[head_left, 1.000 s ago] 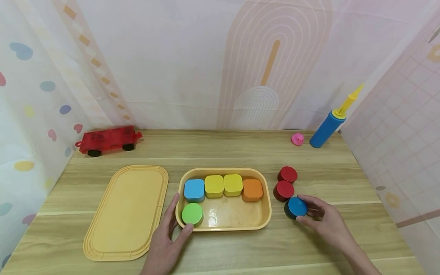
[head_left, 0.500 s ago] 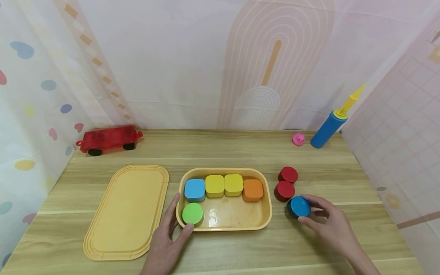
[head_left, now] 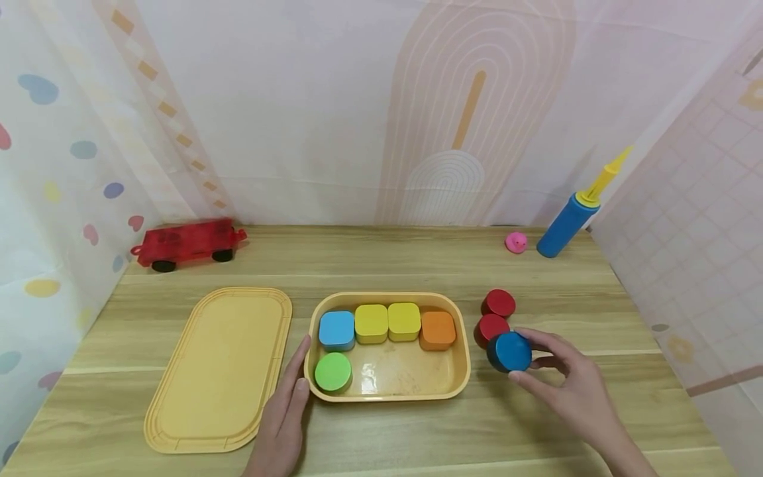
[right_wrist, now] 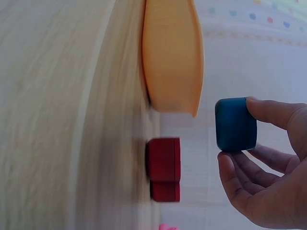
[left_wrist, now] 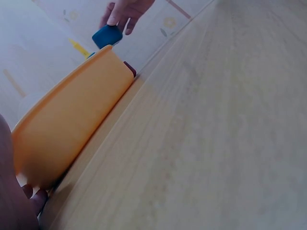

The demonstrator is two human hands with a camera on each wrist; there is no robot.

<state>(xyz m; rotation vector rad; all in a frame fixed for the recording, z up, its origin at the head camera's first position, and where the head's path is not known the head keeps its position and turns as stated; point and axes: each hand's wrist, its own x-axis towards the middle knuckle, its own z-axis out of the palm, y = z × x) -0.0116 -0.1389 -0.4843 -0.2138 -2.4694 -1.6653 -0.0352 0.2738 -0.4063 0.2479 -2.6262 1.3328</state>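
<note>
My right hand [head_left: 575, 384] pinches a dark blue round block [head_left: 511, 352] between thumb and fingers; in the right wrist view the block [right_wrist: 235, 124] is up off the table. Just behind it sit two red round blocks [head_left: 498, 303], side by side. My left hand [head_left: 281, 411] lies along the left end of a yellow tray [head_left: 387, 396], fingers fairly straight, fingertips right at its wall. Inside the tray are a light blue square block [head_left: 337, 329], two yellow square blocks [head_left: 371, 322], an orange square block [head_left: 438, 330] and a green round block [head_left: 334, 372].
A flat yellow lid [head_left: 220, 371] lies left of the tray. At the back left stands a red toy wagon [head_left: 189, 242]. A pink duck [head_left: 516, 242] and a blue-and-yellow hand pump [head_left: 563, 222] stand at the back right, before the curtain [head_left: 298, 119].
The right hand has raised the dark blue round block off the table, and it now overlaps the nearer red one. The left thumb has drawn back from the tray's front rim.
</note>
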